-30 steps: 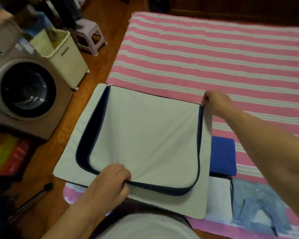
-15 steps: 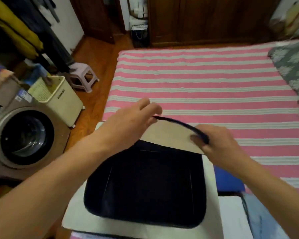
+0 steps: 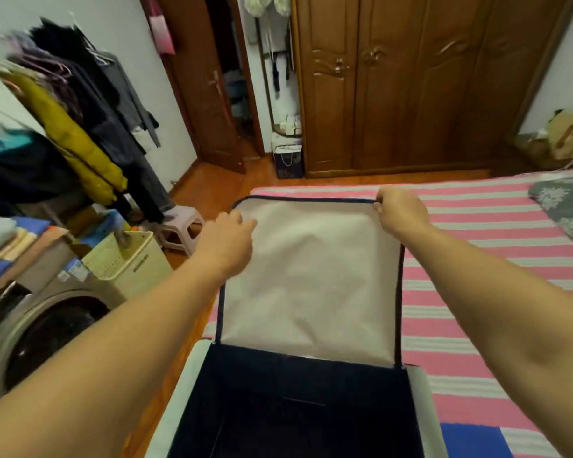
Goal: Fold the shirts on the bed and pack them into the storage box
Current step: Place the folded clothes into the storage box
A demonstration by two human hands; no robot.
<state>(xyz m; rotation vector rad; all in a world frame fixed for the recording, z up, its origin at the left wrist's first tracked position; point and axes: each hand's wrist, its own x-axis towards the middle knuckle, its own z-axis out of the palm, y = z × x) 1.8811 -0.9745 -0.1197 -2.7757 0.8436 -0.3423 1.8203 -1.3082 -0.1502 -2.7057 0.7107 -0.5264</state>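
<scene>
The storage box (image 3: 298,411) sits at the near edge of the bed (image 3: 477,325), its dark navy inside showing. Its pale lid (image 3: 311,279), edged in navy, stands flipped up. The right hand (image 3: 399,211) pinches the lid's far right corner; the left hand (image 3: 227,241) rests at the left edge, grip unclear. A blue folded shirt (image 3: 470,439) lies beside the box. A wooden wardrobe (image 3: 411,81) stands behind, with a washing machine (image 3: 40,328) at left.

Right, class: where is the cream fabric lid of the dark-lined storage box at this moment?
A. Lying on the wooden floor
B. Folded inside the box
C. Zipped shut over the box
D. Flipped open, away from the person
D: both hands, left and right, hold the cream fabric lid at its far corners, baring the box's dark interior.
</scene>
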